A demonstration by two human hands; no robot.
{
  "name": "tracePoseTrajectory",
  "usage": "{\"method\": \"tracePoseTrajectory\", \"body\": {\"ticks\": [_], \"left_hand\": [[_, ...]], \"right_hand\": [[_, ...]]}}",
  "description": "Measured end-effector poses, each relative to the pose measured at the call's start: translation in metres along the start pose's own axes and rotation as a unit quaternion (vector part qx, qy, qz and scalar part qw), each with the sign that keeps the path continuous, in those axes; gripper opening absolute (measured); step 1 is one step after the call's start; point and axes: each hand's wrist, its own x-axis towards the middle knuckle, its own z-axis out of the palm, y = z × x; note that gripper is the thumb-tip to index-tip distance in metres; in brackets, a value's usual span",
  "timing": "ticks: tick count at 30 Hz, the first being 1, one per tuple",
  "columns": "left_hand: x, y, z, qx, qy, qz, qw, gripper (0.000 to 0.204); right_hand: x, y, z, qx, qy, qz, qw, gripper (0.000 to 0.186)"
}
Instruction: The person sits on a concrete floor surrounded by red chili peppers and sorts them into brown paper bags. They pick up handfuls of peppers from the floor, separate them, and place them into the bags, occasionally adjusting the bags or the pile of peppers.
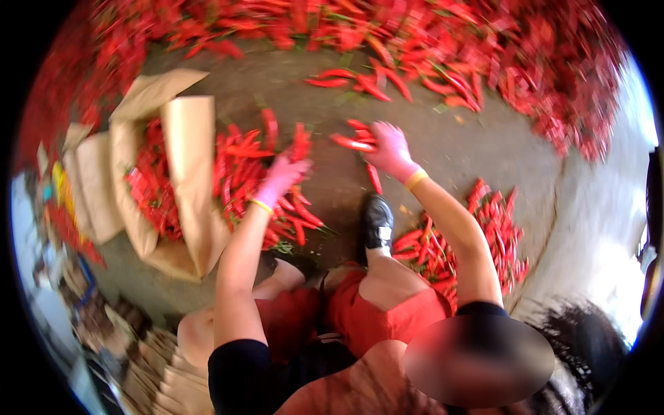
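Both my hands wear pink gloves. My left hand (282, 176) hovers over a heap of red chili peppers (242, 173) beside an open cardboard box (187, 131); it is blurred, and whether it holds a pepper I cannot tell. My right hand (391, 151) reaches forward over the grey floor and grips a few red chilies (353, 142) by their ends. One more chili (374, 178) lies just below that hand. The box holds more red chilies (149, 187) inside.
A wide bank of red chilies (415, 34) runs along the far side of the concrete floor (470, 145). Another small pile (494, 221) lies right of my black shoe (377, 221). Flattened cardboard (90, 187) sits left of the box.
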Motion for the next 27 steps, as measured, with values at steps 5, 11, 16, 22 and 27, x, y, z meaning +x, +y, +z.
{"method": "tracePoseTrajectory", "body": {"ticks": [5,11,16,22,27], "left_hand": [[-0.084,0.074,0.007,0.01,-0.094,0.083,0.992,0.069],[-0.182,0.139,-0.19,0.103,0.162,0.083,0.978,0.072],[-0.204,0.062,-0.392,0.22,0.449,0.161,0.851,0.086],[-0.14,0.016,-0.292,0.667,0.405,0.233,0.58,0.076],[-0.189,0.018,-0.29,0.724,0.25,0.216,0.605,0.062]], "right_hand": [[0.011,-0.17,-0.018,0.627,-0.132,0.099,0.761,0.042],[0.115,-0.345,0.051,0.692,-0.232,0.002,0.684,0.07],[0.121,-0.316,0.053,0.453,-0.172,-0.155,0.861,0.067],[0.009,-0.083,0.029,-0.103,-0.083,-0.23,0.964,0.049],[-0.126,0.064,-0.01,-0.262,-0.162,-0.22,0.925,0.04]]}}
